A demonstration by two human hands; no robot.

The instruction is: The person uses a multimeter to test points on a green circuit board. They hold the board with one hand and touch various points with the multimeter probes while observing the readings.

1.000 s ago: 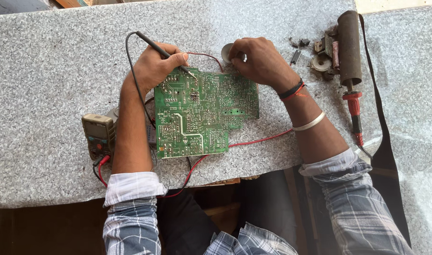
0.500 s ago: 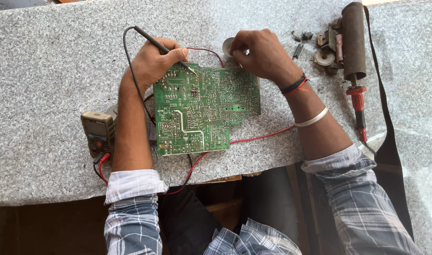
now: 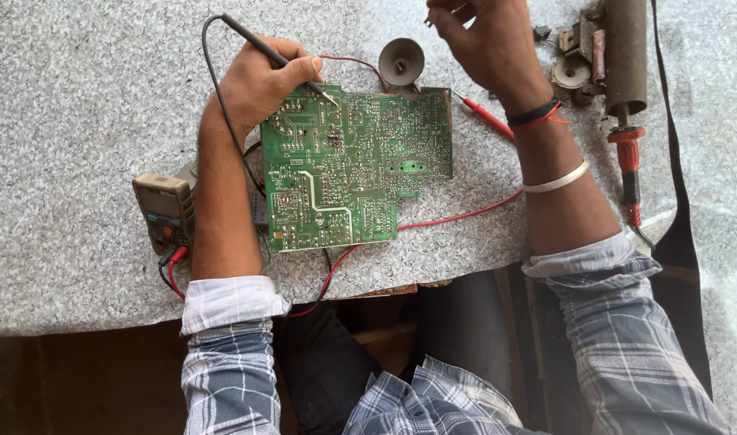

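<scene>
Grey speckled stone worktop point(image 3: 78, 97), near edge running along the lower part of the view. Lying on it: green rectangular printed circuit board point(image 3: 352, 165), solder side up, central, close to the near edge; yellow-grey handheld multimeter point(image 3: 164, 211), left of the board, near the near edge; red test probe point(image 3: 488, 118) with red lead, just right of the board; rusty brown cylindrical tool with red handle point(image 3: 626, 72), toward the far right corner, beside small metal parts point(image 3: 572, 71).

Your right hand point(image 3: 485, 40) is cut off at the frame's top edge, hiding what its fingertips pinch. Your left forearm covers part of the multimeter point(image 3: 164, 211).
</scene>
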